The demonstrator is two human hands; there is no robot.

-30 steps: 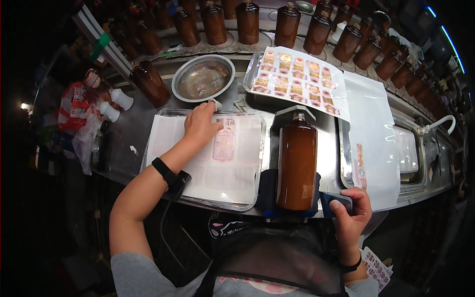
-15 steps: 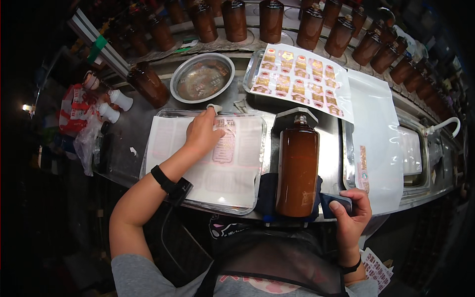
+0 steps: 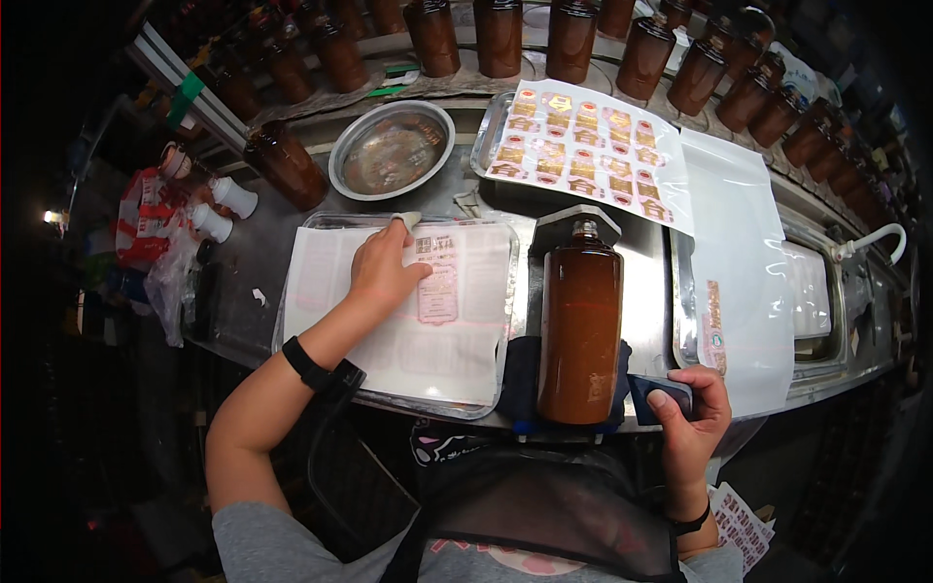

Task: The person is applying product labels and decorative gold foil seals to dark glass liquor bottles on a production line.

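Observation:
My left hand (image 3: 384, 264) lies on a stack of translucent printed label sheets (image 3: 335, 335) in a metal tray. Its thumb is spread from the fingers beside a pink-and-gold label (image 3: 437, 291), and a pale finger cover (image 3: 409, 219) caps one fingertip. My right hand (image 3: 702, 413) pinches a dark flat squeegee-like piece (image 3: 646, 396) at the front edge of the bench. Between the two hands a glossy brown bottle (image 3: 583, 325) lies on its back on a dark cloth (image 3: 523, 374), its neck pointing away in a notched metal rest (image 3: 603, 219).
A round metal basin (image 3: 335, 155) of liquid stands behind the label tray. A sheet of gold-and-red stickers (image 3: 603, 160) covers another tray; white film (image 3: 753, 272) lies at right. Brown bottles (image 3: 498, 39) line the back conveyor. White-capped bottles (image 3: 233, 197) lie at left.
My left hand has drawn slightly toward me and left, uncovering more of the label's upper part. The right hand keeps its hold on the flat piece.

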